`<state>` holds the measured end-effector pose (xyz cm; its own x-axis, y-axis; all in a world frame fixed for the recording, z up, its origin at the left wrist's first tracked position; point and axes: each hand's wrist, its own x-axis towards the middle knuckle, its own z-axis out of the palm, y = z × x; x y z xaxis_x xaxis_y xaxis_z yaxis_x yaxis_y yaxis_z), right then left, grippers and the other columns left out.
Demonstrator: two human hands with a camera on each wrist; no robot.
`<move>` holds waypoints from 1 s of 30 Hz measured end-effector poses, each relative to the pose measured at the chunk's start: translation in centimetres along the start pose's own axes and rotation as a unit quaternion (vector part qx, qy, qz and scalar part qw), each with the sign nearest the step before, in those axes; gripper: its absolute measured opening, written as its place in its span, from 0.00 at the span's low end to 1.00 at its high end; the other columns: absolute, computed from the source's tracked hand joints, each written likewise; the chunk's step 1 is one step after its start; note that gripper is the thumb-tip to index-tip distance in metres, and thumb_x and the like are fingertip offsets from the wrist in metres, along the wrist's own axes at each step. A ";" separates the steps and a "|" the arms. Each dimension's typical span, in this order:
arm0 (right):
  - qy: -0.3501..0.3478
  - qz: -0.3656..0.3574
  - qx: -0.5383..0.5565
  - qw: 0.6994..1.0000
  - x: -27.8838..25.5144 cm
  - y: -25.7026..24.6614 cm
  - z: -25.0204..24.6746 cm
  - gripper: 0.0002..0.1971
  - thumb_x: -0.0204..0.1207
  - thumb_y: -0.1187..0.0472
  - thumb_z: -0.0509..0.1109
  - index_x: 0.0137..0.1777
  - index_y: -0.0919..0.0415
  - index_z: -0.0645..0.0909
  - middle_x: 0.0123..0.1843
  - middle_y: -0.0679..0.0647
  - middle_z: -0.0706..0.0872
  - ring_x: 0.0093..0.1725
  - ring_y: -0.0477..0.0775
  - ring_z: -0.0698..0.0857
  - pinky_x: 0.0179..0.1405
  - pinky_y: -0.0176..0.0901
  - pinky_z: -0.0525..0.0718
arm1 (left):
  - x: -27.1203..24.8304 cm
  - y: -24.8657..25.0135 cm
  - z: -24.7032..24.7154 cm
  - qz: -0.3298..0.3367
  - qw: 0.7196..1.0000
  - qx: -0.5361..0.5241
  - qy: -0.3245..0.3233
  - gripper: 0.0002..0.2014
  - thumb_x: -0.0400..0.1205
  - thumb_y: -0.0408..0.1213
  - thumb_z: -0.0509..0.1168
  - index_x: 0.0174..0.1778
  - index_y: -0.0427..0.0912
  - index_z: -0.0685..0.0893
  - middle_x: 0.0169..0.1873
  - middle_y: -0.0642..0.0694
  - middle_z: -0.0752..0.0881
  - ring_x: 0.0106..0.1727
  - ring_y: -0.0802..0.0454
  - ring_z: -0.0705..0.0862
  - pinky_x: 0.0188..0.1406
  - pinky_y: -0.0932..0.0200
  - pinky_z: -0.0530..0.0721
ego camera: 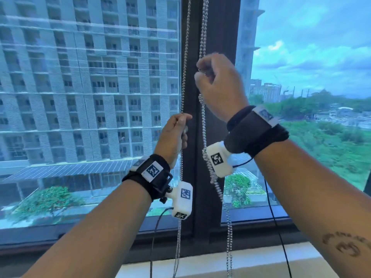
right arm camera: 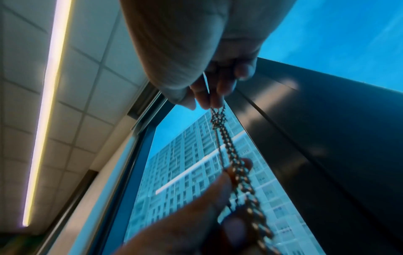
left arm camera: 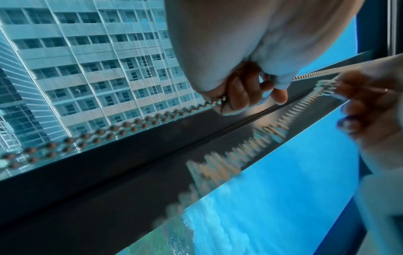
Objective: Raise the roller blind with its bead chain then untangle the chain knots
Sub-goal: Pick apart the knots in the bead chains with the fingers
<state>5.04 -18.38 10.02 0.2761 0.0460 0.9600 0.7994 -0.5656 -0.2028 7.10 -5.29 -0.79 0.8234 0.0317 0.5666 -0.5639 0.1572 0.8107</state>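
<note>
bead chain [ego camera: 203, 121] | left hand [ego camera: 174, 131] grip pinching one strand | right hand [ego camera: 217, 85] grip pinching other, higher

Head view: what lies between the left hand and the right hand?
Only the dark window frame post lies between the left hand on the left chain and the right hand on the right chain, in the head view.

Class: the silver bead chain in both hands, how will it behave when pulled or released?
The silver bead chain hangs limp below the right hand, so probably floppy. Its blurred lower run suggests it swings easily. The left hand pinches it; rounded beads may slip.
</note>
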 end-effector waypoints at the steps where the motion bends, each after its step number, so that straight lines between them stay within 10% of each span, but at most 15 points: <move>1: -0.030 0.007 -0.018 0.999 -0.8 0.2 0.4 0.10 0.77 0.57 0.66 0.53 0.60 0.85 0.48 0.51 0.84 0.43 0.50 0.81 0.51 0.50 0.84 | -0.7 -0.1 -0.1 -0.004 1.000 -0.011 -0.003 0.11 0.92 0.41 0.53 0.59 0.44 0.81 0.30 0.52 0.68 0.22 0.61 0.65 0.21 0.67 0.66; 10: -0.136 0.078 -0.034 0.987 -5.0 -0.6 3.5 0.09 0.80 0.52 0.70 0.48 0.57 0.87 0.33 0.39 0.85 0.36 0.36 0.83 0.37 0.25 0.77 | -4.0 0.5 -1.8 0.003 0.999 -0.051 0.015 0.12 0.91 0.41 0.54 0.65 0.54 0.80 0.28 0.55 0.68 0.24 0.60 0.64 0.23 0.65 0.65; 14: -0.210 0.201 0.110 0.951 -6.5 -1.4 5.5 0.13 0.82 0.50 0.70 0.61 0.55 0.79 0.49 0.48 0.88 0.45 0.45 0.87 0.50 0.41 0.86 | -4.9 0.9 -2.6 -0.023 0.995 -0.096 0.034 0.03 0.91 0.40 0.55 0.59 0.47 0.69 0.30 0.51 0.69 0.24 0.58 0.63 0.22 0.63 0.64; 17: -0.218 0.238 0.240 0.916 -8.1 -1.8 6.6 0.10 0.88 0.56 0.62 0.51 0.61 0.81 0.46 0.57 0.89 0.36 0.56 0.87 0.36 0.48 0.86 | -5.9 0.7 -3.2 -0.049 0.992 -0.113 0.022 0.03 0.90 0.36 0.55 0.54 0.45 0.66 0.32 0.48 0.73 0.23 0.57 0.65 0.22 0.63 0.66; 22: -0.169 0.294 0.278 0.899 -11.4 -2.2 7.6 0.13 0.91 0.58 0.56 0.46 0.60 0.75 0.39 0.56 0.81 0.35 0.50 0.81 0.37 0.44 0.81 | -7.7 -0.9 -6.0 0.005 0.989 0.149 0.007 0.04 0.88 0.39 0.61 0.50 0.46 0.71 0.44 0.47 0.83 0.43 0.50 0.84 0.47 0.49 0.84; 27: -0.183 0.333 0.238 0.894 -14.6 -2.0 8.0 0.13 0.89 0.56 0.57 0.48 0.63 0.76 0.37 0.75 0.76 0.32 0.57 0.78 0.31 0.47 0.81 | -7.0 1.6 -6.6 0.256 0.886 0.386 -0.031 0.07 0.84 0.39 0.62 0.57 0.48 0.77 0.53 0.53 0.78 0.57 0.53 0.78 0.59 0.54 0.77; 30: -0.308 0.268 0.082 0.909 -16.5 -1.9 7.6 0.14 0.85 0.61 0.58 0.35 0.55 0.71 0.29 0.49 0.73 0.29 0.40 0.71 0.33 0.35 0.72 | -5.0 3.9 -6.0 0.390 0.764 0.474 -0.199 0.12 0.84 0.37 0.59 0.60 0.47 0.84 0.58 0.51 0.85 0.68 0.49 0.79 0.74 0.45 0.68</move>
<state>3.04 -11.79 -6.87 0.8557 0.2815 0.4343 0.5166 -0.5148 -0.6842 1.23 1.07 -1.35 0.2352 -0.5821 0.7784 -0.8210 -0.5476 -0.1615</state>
